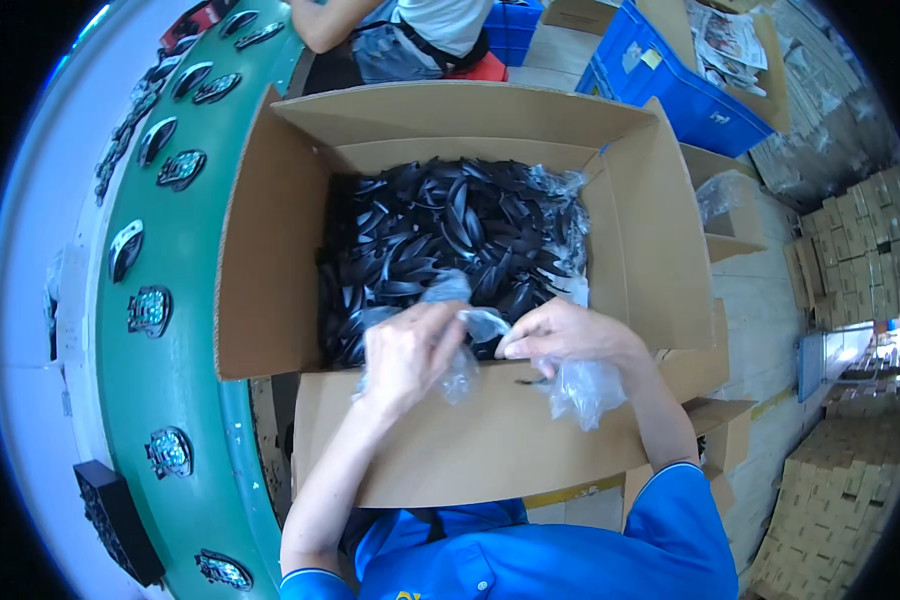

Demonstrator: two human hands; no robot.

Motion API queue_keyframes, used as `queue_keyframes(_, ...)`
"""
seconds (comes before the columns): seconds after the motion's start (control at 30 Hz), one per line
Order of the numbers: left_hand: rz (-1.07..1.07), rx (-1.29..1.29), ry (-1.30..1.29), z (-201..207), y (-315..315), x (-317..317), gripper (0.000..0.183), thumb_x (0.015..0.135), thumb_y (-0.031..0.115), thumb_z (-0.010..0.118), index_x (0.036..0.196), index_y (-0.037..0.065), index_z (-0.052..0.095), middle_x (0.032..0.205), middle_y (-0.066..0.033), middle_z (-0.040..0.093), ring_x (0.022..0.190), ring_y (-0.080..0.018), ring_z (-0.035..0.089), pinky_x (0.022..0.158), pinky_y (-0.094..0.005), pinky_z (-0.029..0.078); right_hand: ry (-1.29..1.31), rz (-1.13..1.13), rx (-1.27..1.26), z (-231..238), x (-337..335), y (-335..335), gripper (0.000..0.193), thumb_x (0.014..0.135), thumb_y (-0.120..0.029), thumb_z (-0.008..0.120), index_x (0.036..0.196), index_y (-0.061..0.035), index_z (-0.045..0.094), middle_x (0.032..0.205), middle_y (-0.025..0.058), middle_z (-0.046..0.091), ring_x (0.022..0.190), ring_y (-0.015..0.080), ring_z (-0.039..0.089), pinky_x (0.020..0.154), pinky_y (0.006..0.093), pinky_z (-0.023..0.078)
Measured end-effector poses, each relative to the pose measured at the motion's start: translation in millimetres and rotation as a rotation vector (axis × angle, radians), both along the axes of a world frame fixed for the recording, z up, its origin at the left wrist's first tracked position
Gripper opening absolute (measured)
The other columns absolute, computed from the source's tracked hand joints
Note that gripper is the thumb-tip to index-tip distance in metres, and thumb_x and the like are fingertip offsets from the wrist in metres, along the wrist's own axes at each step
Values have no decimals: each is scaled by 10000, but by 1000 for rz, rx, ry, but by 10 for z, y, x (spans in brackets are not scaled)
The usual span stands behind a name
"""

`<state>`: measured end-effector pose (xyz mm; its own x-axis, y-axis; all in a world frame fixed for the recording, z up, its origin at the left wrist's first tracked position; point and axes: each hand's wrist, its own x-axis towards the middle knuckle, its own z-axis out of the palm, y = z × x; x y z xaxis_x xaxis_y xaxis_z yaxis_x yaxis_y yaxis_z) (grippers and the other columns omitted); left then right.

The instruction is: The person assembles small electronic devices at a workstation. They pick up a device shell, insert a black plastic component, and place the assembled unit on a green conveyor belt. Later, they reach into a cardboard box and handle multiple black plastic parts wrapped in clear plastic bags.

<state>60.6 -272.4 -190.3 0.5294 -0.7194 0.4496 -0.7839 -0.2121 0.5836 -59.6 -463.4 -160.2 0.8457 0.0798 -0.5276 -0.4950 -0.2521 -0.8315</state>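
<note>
Both my hands are over the near side of an open cardboard box (450, 440). Inside the box lies a heap of curved black plastic pieces (410, 240). My left hand (410, 345) is closed on a clear plastic bag (457, 375), which bulges out around the fingers. My right hand (560, 335) pinches a stretch of clear film between thumb and fingers, and crumpled plastic (585, 390) hangs below it. The film runs between the two hands. What the bag contains, if anything, cannot be made out.
Along the left runs a green conveyor belt (185, 370) with circuit-board assemblies (150, 310) and black-and-white shells (126, 250). A black tray (115, 520) stands beside it. A seated person (410, 40) is beyond the box. Blue crates (670, 90) and stacked cartons (840, 490) are at right.
</note>
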Motion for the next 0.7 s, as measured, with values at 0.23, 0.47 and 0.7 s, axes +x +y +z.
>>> queue_keyframes(0.23,208,-75,48,-163,185,246,209,812,18,587,991,78,678,748,-140,641,618,-247,620,598,-307,496,210,-326,-1242,-1301,-285,-1262,391,808,-302,641,964,56,619,840,261,642,829,417,630,705,474,518)
queue_keyframes(0.47,235,-196,-54,-364,323,217,333,781,55,625,1105,130,643,641,-96,581,555,-231,600,524,-356,468,128,-540,-1170,-1619,-20,-1002,500,836,-453,569,847,39,659,877,273,637,881,433,616,767,496,497)
queue_keyframes(0.7,217,-8,93,-213,279,76,217,867,129,576,1061,74,656,804,-151,655,627,-228,637,599,-312,499,-74,-551,-1370,-2034,-145,-1276,374,871,-267,485,725,28,662,759,260,632,732,417,635,679,488,518)
